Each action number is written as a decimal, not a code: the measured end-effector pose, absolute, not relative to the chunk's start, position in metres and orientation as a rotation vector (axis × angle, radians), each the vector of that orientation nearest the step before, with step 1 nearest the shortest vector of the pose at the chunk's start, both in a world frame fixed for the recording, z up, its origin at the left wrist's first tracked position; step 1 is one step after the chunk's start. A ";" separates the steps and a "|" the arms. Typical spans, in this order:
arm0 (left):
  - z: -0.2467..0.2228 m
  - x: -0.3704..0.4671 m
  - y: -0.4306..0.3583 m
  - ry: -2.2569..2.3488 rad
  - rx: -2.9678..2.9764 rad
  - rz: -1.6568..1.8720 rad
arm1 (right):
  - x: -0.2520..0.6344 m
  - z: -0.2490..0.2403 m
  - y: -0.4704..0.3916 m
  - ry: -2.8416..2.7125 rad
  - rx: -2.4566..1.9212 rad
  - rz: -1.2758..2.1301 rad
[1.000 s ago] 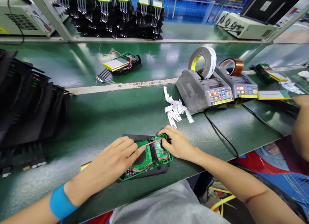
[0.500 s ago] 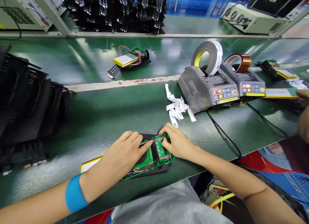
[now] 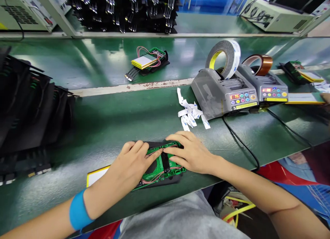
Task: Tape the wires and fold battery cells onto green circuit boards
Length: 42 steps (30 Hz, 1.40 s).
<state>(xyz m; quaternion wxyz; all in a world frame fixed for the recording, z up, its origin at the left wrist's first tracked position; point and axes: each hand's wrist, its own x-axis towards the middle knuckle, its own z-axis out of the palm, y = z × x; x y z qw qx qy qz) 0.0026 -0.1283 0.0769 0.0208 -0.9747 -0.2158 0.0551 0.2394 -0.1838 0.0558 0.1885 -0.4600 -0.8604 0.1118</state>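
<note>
A green plastic housing [image 3: 152,175] with pink wires along its edges lies on a black backing at the bench's front. A black strip [image 3: 165,162] crosses it. My left hand [image 3: 134,166], above a blue wristband [image 3: 80,210], grips the left part of the housing, its index finger stretched to the upper wire by the strip. The left thumb is hidden. Over the right end, my right hand [image 3: 193,153] has its fingers spread, with fingertips touching the housing near the same spot. A flat white pack with yellow edges [image 3: 96,174] lies partly under my left forearm.
White tape pieces [image 3: 190,112] lie beside a grey tape dispenser [image 3: 219,94]; a second dispenser [image 3: 270,84] carries amber tape. Black units [image 3: 28,111] stand stacked at left. Another wired assembly [image 3: 151,60] sits behind. A co-worker's hand [image 3: 326,97] shows at far right.
My right hand has loosened from its pinch on the housing's right end; its fingers now spread leftward toward my left fingertip. The left hand stays nearly in place. The view has shifted slightly.
</note>
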 end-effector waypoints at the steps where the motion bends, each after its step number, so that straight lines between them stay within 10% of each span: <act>1: 0.076 0.002 -0.129 -0.676 -3.017 0.157 | 0.241 0.057 -0.184 -2.476 -1.263 0.300; 22: 0.082 -0.027 -0.143 -0.579 -3.153 -0.008 | 0.233 0.071 -0.176 -2.813 -1.266 0.160; 42: 0.057 -0.134 -0.160 -1.712 -3.100 0.004 | 0.212 0.063 -0.172 -2.816 -1.174 0.025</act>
